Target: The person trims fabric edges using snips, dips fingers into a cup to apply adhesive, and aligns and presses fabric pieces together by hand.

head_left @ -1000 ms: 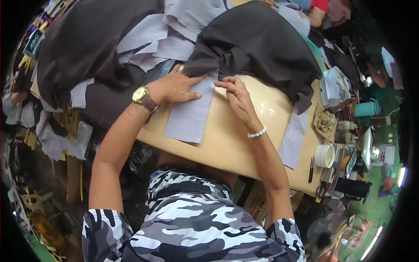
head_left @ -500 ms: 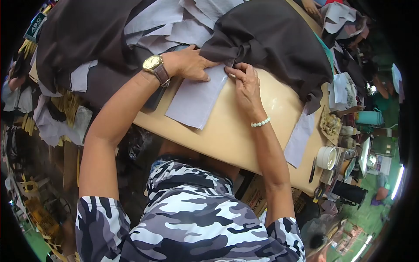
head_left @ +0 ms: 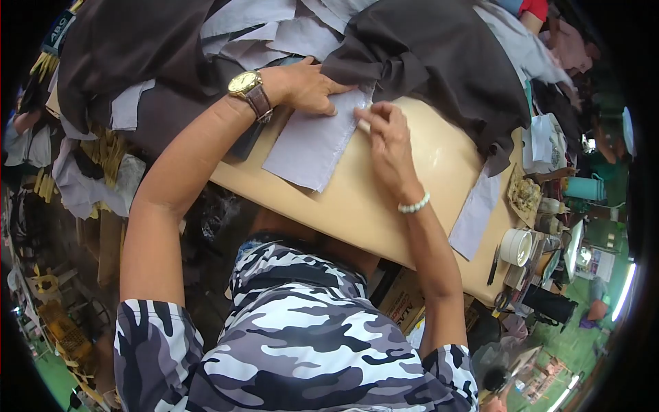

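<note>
A pale lilac cloth piece (head_left: 309, 147) with a frayed right edge lies flat on the tabletop. My left hand (head_left: 307, 88), with a watch on its wrist, rests on the top of this piece, fingers stretched out and apart. Beside the frayed edge is my right hand (head_left: 390, 141), bent into a pinch with slightly blurred fingertips. Anything between those fingertips is too small to make out. Large dark brown fabric (head_left: 439, 62) bunches just beyond both hands and covers the far end of the piece.
Another pale strip (head_left: 475, 213) lies on the tan table (head_left: 384, 223) to the right. Nearby are a pen (head_left: 493, 266), a white tape roll (head_left: 515, 247) and scissors (head_left: 502, 301). More pale cloth pieces (head_left: 254, 34) are heaped at the back. Other people are at far right.
My right hand has drawn slightly right and down, away from the cloth edge. My left hand stays on the piece. At the top right, a person's pale cloth has shifted.
</note>
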`<state>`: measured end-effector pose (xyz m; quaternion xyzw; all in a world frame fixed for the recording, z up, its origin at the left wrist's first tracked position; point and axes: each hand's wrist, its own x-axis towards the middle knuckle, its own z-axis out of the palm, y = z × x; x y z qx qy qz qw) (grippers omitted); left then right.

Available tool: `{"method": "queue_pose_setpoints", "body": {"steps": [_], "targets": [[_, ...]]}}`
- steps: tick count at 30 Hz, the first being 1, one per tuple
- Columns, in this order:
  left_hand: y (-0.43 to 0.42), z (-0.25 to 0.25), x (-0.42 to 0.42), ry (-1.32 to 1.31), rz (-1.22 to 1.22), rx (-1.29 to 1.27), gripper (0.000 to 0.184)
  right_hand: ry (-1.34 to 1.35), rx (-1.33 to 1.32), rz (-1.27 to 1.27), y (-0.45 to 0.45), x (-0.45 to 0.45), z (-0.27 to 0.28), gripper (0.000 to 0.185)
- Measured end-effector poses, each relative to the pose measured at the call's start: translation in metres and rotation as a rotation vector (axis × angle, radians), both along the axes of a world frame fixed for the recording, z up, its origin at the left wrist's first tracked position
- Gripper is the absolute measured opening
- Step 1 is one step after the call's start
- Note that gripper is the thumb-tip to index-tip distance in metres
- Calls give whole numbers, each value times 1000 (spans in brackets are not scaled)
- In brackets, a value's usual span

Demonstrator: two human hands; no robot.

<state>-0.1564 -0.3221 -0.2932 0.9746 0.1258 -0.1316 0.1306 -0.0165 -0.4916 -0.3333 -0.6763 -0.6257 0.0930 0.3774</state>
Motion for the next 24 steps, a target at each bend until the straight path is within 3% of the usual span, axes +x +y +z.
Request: {"method": "queue_pose_setpoints", "body": {"steps": [8, 18, 24], "targets": [[3, -6, -1, -53, -9, 11, 63, -168, 14, -42, 13, 10, -6, 28], [0, 1, -1, 12, -2, 27, 65, -376, 1, 245, -58, -52, 14, 34], [2, -4, 0, -14, -8, 23, 65, -161, 22, 247, -60, -50, 8, 35]]}}
